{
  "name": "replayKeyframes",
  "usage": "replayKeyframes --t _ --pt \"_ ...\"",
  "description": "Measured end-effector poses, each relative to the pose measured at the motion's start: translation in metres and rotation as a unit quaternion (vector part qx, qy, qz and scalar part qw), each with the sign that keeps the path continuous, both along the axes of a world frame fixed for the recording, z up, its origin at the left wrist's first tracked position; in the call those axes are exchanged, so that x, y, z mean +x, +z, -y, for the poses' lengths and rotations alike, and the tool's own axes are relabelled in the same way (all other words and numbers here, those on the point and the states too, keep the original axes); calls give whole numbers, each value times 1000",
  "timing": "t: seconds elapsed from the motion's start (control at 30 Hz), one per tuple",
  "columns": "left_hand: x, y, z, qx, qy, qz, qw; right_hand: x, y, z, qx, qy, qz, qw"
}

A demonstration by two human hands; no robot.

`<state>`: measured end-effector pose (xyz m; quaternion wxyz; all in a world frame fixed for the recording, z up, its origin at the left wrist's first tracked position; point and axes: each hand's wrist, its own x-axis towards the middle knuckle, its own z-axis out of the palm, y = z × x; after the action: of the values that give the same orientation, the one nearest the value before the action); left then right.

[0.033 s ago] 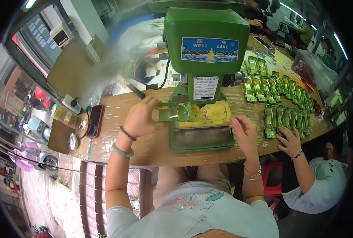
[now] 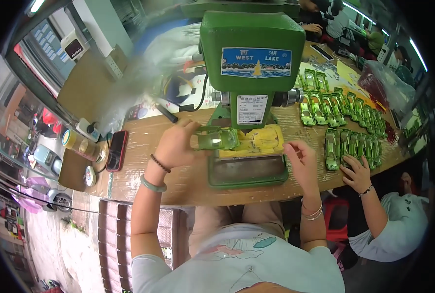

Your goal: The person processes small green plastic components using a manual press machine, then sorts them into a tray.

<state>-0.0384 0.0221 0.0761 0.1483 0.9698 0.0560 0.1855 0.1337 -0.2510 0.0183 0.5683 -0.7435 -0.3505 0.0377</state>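
A green car-shaped part (image 2: 218,140) lies at 9 o'clock of the yellow block (image 2: 264,140), its inner end overlapping it beneath the green machine (image 2: 251,29); full seating cannot be told. The left hand (image 2: 177,144) has its fingers clamped on the part's outer end. Between 3 and 4 o'clock, the right hand (image 2: 303,158) hovers by the block's edge, fingers loosely curled and parted, seemingly unladen. Progress: one part appears in work; similar green parts (image 2: 332,149) lie in rows on the bench (image 2: 188,190) at 2 to 3 o'clock, finished or waiting being indistinguishable. A co-worker's hand (image 2: 357,173) touches the nearer row at 4 o'clock. Labelling: at 12 o'clock, a blue pictorial plate (image 2: 256,62) bears white lettering; beneath it, a white label (image 2: 250,110) carries dark, mostly fine print.
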Motion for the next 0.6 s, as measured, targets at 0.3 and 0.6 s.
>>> replayKeyframes --t 0.3,0.6 --pt "60 -31 32 -59 -88 -3 994 17 26 -42 -250 -8 284 926" --pt "59 -52 27 -146 -156 42 976 35 39 -38 -295 34 278 914"
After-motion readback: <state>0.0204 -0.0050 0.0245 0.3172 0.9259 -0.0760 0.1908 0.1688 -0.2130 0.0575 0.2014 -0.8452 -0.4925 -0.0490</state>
